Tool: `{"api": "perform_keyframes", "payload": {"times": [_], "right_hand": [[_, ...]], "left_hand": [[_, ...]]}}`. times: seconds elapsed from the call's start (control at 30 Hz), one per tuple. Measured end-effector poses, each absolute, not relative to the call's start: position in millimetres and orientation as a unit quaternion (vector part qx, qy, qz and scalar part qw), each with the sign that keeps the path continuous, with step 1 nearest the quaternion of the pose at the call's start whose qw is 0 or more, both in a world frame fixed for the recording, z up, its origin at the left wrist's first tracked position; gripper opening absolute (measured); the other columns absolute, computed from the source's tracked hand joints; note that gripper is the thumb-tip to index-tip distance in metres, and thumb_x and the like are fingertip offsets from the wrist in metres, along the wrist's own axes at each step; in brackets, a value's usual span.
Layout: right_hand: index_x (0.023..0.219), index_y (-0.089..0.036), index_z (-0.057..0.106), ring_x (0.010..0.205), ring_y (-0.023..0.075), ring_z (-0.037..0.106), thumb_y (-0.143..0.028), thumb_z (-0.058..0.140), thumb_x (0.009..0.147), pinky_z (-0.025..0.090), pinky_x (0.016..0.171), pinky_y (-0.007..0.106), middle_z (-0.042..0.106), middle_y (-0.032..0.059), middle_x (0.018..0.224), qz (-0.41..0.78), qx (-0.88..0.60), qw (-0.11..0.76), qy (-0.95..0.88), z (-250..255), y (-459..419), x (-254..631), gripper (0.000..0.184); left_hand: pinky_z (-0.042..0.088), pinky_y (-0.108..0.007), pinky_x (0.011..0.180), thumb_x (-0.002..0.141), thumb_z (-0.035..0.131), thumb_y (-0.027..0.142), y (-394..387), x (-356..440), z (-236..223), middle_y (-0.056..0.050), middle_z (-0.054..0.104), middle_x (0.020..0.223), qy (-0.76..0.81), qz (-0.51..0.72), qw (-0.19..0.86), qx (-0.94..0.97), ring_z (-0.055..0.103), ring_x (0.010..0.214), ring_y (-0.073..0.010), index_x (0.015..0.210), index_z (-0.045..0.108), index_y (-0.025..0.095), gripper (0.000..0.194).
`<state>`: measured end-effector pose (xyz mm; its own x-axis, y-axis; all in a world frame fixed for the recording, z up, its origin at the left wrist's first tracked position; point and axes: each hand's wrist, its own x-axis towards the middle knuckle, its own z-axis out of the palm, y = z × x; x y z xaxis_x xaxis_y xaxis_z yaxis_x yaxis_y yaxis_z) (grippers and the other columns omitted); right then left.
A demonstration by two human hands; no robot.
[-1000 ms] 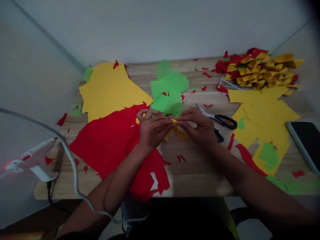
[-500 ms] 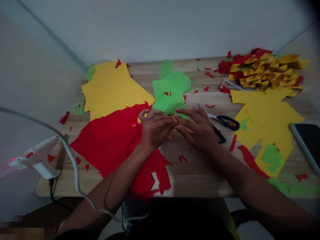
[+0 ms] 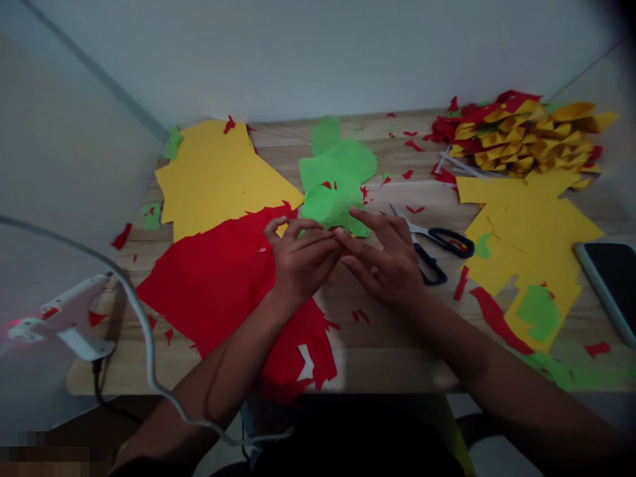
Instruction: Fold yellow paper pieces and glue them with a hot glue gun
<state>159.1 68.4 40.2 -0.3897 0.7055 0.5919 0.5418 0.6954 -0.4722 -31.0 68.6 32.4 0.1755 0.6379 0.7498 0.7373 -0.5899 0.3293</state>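
Note:
My left hand (image 3: 305, 255) is above the middle of the table, thumb and fingers pinched together on a small piece of yellow paper, which they almost wholly hide. Close on its right, my right hand (image 3: 387, 258) has its fingers apart, with one fingertip against the left fingertips. No paper shows between the right fingers. A large sheet of red felt-like material (image 3: 223, 278) lies under and left of my left hand. Just beyond both hands are crumpled green pieces (image 3: 338, 172). Scissors (image 3: 432, 245) with dark handles lie parted beside my right hand.
A large yellow sheet (image 3: 209, 172) lies back left, a cut-up yellow sheet (image 3: 531, 218) on the right. Behind it is a heap of folded yellow and red pieces (image 3: 527, 139). A white glue gun (image 3: 74, 318) stands left, near a pale cable (image 3: 149, 338). A phone (image 3: 609, 285) lies right.
The yellow paper showing between my hands has gone almost out of sight behind the fingers. My right fingertips have shifted slightly left against the left ones. The whole view has moved a little.

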Motion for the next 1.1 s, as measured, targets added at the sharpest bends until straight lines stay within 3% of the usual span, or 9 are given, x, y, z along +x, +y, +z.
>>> {"api": "perform_keyframes", "payload": {"times": [0.4,0.77,0.9,1.0,1.1], "right_hand": [[0.129,-0.033,0.070,0.125,0.0321,0.055,-0.032,0.065,0.093,0.043,0.105,0.055,0.057,0.0086,0.148,0.091,-0.376,0.416,-0.823,34.4,72.6,160.0,0.036],[0.141,-0.037,0.059,0.127,0.0321,0.055,-0.033,0.065,0.093,0.042,0.107,0.056,0.054,0.0063,0.152,0.094,-0.373,0.417,-0.823,33.7,69.6,157.8,0.049],[0.137,-0.031,0.063,0.130,0.0307,0.054,-0.044,0.052,0.100,0.040,0.109,0.055,0.058,0.0084,0.147,0.137,-0.381,0.448,-0.797,36.5,74.4,162.0,0.041],[0.116,-0.025,0.073,0.111,0.0251,0.066,-0.051,0.038,0.104,0.052,0.094,0.045,0.071,0.0097,0.121,0.259,-0.430,0.535,-0.680,34.3,84.2,164.7,0.046],[0.085,-0.022,0.076,0.067,0.0176,0.066,-0.064,0.046,0.098,0.053,0.060,0.032,0.074,0.0054,0.082,0.445,-0.477,0.484,-0.583,28.6,95.9,167.3,0.052]], "left_hand": [[0.028,-0.050,0.101,0.090,0.072,0.030,66.0,-23.8,29.0,0.003,0.080,0.083,-0.466,-0.465,0.038,-0.752,0.069,0.093,-0.0226,0.085,0.075,0.031,0.005],[0.030,-0.050,0.103,0.091,0.070,0.035,64.9,-26.2,33.0,0.002,0.078,0.080,-0.490,-0.477,0.058,-0.728,0.069,0.089,-0.0217,0.081,0.073,0.031,0.011],[0.033,-0.050,0.103,0.092,0.069,0.033,63.7,-24.6,36.3,0.003,0.076,0.082,-0.443,-0.486,0.061,-0.750,0.067,0.092,-0.0213,0.077,0.073,0.033,0.015],[0.042,-0.047,0.097,0.090,0.070,0.037,66.7,-26.0,36.4,-0.002,0.073,0.110,-0.438,-0.521,0.009,-0.732,0.062,0.108,-0.0236,0.076,0.072,0.030,0.016],[0.046,-0.048,0.098,0.090,0.068,0.043,69.1,-28.2,36.3,-0.005,0.062,0.130,-0.479,-0.517,-0.023,-0.709,0.056,0.120,-0.0265,0.074,0.069,0.026,0.024]]}}
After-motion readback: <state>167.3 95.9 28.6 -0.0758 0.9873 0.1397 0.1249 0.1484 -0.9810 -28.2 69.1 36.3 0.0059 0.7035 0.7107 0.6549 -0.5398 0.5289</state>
